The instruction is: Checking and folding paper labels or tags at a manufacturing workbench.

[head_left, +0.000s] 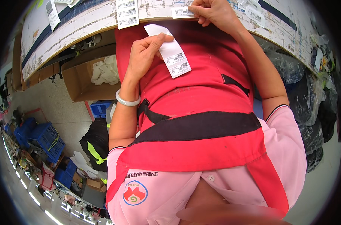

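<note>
My left hand [142, 54] pinches a strip of white barcode labels [174, 54] between thumb and fingers. The strip hangs in front of my red apron, its blank part at the top and printed labels at the lower end. At the table's near edge, my right hand [221, 15] has its fingertips closed on the right end of a small barcode label [181, 12], which lies against the white, scuffed tabletop [84, 28]. Between the hands and to the left, another label strip [127, 14] overhangs the edge.
More labels [255, 15] lie on the table at right, and a paper slip [52, 15] at far left. Below the table on the left stands an open cardboard box [78, 84] holding pale scraps. Blue crates [46, 140] stand farther left. Clear plastic-wrapped dark bundles [307, 97] pile up at right.
</note>
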`<state>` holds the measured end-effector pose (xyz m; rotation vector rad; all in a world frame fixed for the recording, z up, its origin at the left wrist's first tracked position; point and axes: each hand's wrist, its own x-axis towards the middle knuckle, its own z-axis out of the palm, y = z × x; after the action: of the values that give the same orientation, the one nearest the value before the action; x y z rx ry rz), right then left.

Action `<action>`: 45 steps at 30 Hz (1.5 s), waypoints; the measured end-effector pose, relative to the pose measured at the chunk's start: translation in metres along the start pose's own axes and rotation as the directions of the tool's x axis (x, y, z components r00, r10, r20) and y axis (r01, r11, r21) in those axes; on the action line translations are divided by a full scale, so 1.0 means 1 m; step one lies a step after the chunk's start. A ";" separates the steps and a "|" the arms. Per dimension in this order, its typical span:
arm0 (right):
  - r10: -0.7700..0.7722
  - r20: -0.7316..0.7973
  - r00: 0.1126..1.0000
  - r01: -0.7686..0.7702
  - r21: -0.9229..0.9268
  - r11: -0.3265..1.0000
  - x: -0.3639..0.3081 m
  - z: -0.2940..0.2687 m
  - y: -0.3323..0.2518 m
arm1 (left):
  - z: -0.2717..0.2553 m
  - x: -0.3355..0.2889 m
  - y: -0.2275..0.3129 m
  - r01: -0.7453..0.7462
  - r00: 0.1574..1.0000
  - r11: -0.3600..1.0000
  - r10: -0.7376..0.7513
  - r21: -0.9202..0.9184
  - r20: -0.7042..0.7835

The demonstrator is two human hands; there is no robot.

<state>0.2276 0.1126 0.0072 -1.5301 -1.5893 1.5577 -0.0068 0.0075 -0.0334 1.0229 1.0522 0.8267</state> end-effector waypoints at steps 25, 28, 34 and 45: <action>-0.282 -0.573 0.769 -0.296 -0.711 0.638 -0.059 -0.129 0.056 | 0.018 -0.014 0.025 0.019 1.000 0.991 -0.022 -0.131 -0.017; -0.355 -0.506 0.787 -0.085 -0.657 0.749 -0.063 -0.105 0.043 | 0.018 -0.008 0.024 0.031 0.999 0.992 -0.033 -0.119 -0.014; -0.069 0.341 0.937 0.069 0.010 0.998 -0.071 0.018 0.009 | 0.021 -0.008 0.019 -0.021 0.997 0.979 0.006 -0.205 -0.073; -0.305 0.140 0.942 0.303 0.033 0.952 -0.063 0.047 0.006 | 0.014 -0.016 0.016 0.041 0.998 0.987 -0.047 -0.157 -0.032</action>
<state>0.2070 0.0362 0.0129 -1.1204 -1.7937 1.5239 0.0005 -0.0059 -0.0116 0.8525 1.0203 0.8798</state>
